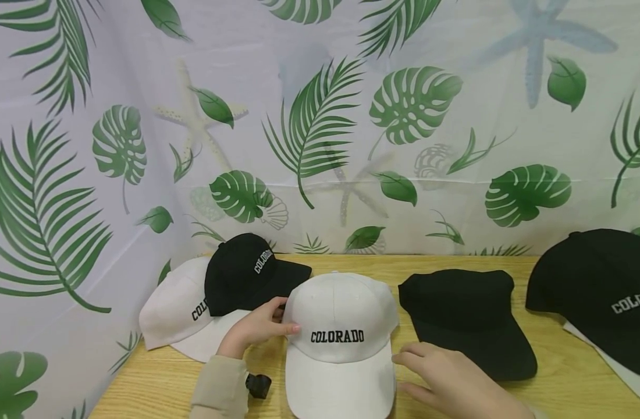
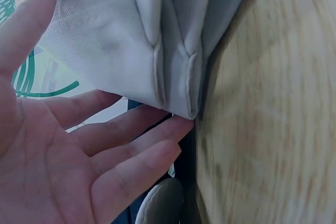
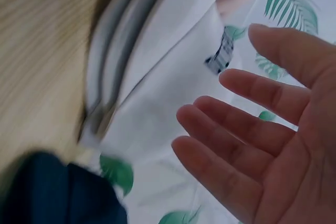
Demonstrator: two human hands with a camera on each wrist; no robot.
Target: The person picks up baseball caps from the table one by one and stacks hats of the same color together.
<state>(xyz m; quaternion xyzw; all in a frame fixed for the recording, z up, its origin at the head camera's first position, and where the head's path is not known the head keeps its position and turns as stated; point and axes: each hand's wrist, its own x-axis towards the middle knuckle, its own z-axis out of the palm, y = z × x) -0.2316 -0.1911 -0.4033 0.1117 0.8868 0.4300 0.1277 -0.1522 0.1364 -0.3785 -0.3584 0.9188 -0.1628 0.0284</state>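
A white cap (image 1: 341, 314) with black COLORADO lettering stands in the middle of the table, brim toward me. Both wrist views show it as a stack, with more white brims (image 3: 123, 40) nested under the top one. At its left side is my left hand (image 1: 262, 326), thumb against the front of the crown. Its other fingers (image 2: 131, 124) reach out loosely, their tips at the stack's lower edge. Right of the brim, my right hand (image 1: 445, 372) holds nothing. In the right wrist view its fingers (image 3: 236, 124) are spread and slightly bent, apart from the cap.
At the left, a black cap (image 1: 241, 279) rests on a white cap (image 1: 173, 308). A plain black cap (image 1: 461, 308) lies to the right, and another black cap (image 1: 571, 279) sits over something white at the far right. A small black object (image 1: 258, 385) is by my left sleeve. Leaf-printed cloth (image 1: 320, 221) hangs behind.
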